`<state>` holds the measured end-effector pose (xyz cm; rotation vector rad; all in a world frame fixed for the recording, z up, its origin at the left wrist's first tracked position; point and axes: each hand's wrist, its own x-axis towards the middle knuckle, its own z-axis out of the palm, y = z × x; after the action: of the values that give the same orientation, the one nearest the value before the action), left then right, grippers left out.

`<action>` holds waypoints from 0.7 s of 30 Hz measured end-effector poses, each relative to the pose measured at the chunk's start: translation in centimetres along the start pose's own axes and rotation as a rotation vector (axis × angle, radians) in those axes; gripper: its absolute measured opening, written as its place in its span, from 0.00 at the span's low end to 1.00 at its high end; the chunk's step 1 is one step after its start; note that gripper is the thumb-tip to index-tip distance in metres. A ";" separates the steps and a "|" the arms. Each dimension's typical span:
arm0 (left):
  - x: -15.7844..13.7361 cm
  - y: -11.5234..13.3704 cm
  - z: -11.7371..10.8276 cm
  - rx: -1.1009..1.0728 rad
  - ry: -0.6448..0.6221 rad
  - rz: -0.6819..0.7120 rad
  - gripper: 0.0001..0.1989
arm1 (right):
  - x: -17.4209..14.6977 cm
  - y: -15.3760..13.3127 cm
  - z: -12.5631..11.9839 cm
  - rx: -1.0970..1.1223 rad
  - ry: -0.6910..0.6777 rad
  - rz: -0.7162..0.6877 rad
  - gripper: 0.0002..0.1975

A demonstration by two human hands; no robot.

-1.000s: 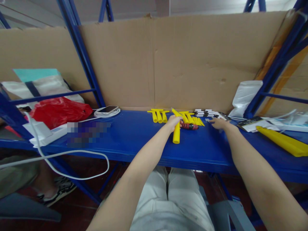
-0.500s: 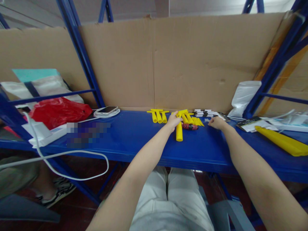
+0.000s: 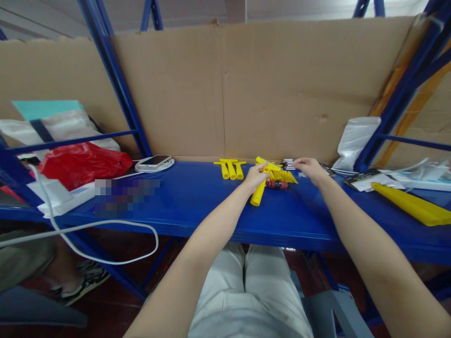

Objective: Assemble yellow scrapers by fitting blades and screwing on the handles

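My left hand [image 3: 256, 177] is closed around a yellow T-shaped handle [image 3: 259, 194], tilted over the blue tabletop with its round open end toward me. To its right, my right hand [image 3: 310, 169] is raised a little, its fingertips pinched together; whatever may be between them is too small to make out. Under and behind the held piece lie more yellow parts [image 3: 288, 176] and a red and black tool [image 3: 277, 184], partly covered. Small metallic bits [image 3: 302, 174] lie close below my right fingers.
Three yellow T-shaped handles [image 3: 232, 170] lie in a row to the left. Farther left are a phone [image 3: 157, 161] on a coiled white cable and a red plastic bag [image 3: 84, 162]. At right lie a long yellow piece [image 3: 412, 204] and packets [image 3: 369, 180]. Cardboard [image 3: 275, 94] stands behind.
The handle in my left hand has turned, its lower end swinging left and its crossbar tilting. My right hand has lifted off the small bits and shifted left toward the handle.
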<state>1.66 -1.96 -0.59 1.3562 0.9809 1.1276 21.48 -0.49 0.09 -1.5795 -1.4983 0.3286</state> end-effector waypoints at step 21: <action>-0.5 -0.1 0.5 0.012 -0.111 0.086 0.32 | -1.5 -2.9 1.6 0.312 -0.247 0.002 0.04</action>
<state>2.07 -2.56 -0.70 1.4668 0.8577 1.0994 18.09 -1.58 0.79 -1.3268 -1.5429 0.7434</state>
